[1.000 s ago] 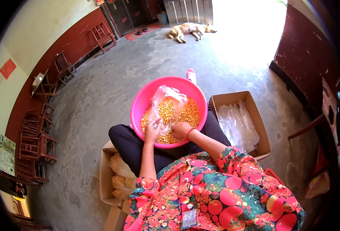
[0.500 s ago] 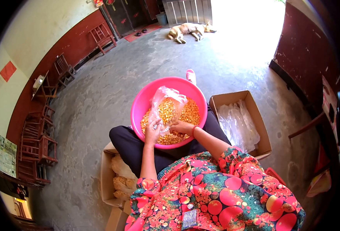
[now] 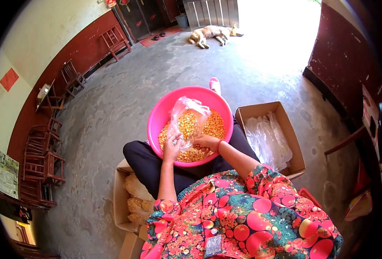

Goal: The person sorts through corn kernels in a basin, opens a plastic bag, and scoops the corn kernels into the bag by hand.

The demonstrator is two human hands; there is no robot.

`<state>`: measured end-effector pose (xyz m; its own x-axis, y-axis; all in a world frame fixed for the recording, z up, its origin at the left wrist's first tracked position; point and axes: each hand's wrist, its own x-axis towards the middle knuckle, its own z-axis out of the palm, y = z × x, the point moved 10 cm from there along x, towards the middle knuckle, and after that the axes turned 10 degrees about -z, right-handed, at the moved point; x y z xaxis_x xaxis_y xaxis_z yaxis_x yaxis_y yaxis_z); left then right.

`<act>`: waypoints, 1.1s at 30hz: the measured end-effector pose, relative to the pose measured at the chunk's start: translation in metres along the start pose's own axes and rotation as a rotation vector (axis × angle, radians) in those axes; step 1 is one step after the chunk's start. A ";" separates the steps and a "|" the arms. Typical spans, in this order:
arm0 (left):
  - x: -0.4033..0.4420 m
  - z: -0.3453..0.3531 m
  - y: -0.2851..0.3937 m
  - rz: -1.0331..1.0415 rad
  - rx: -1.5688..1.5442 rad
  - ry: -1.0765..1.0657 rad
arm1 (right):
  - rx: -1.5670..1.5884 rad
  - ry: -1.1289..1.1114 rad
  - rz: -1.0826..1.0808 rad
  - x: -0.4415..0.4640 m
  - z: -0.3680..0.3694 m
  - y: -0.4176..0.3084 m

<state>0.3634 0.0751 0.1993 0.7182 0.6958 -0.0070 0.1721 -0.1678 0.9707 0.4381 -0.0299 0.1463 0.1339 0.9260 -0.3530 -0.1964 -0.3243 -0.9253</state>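
A clear plastic bag [image 3: 189, 108] rests on yellow corn kernels [image 3: 214, 126] in a pink basin [image 3: 155, 116] between my legs. Kernels show through the film; whether they lie inside it or beneath it is hard to tell. My left hand [image 3: 172, 146] is closed on the near left edge of the bag, gathering the film in its fingers. Closed too, my right hand [image 3: 206, 143] has its thumb and forefinger at the bag's near right edge, with the other fingers curled just over the kernels. A red bracelet circles my right wrist.
To the right of the basin, a cardboard box [image 3: 297, 151] holds clear plastic bags [image 3: 268, 140]. Another cardboard box [image 3: 120, 203] at my left contains filled bags [image 3: 139, 205]. A dog [image 3: 212, 34] lies on the concrete floor ahead. Wooden chairs [image 3: 52, 168] line the left wall.
My right hand has shifted slightly to the right and up, its curled fingers lifting a little off the kernels. My left hand and the bag stay nearly still.
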 end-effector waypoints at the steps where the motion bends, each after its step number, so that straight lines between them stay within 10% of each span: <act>1: 0.000 0.000 -0.003 -0.026 0.001 -0.006 | -0.008 0.006 -0.032 -0.001 0.000 -0.003; 11: -0.002 -0.002 0.007 0.036 0.079 0.029 | -0.315 -0.028 0.055 -0.007 0.008 -0.003; 33: 0.000 -0.001 0.003 0.061 0.076 0.024 | 0.182 -0.098 0.045 -0.009 0.021 -0.011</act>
<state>0.3636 0.0755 0.2028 0.7130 0.6988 0.0579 0.1801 -0.2622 0.9480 0.4188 -0.0310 0.1623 0.0277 0.9287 -0.3698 -0.3732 -0.3335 -0.8657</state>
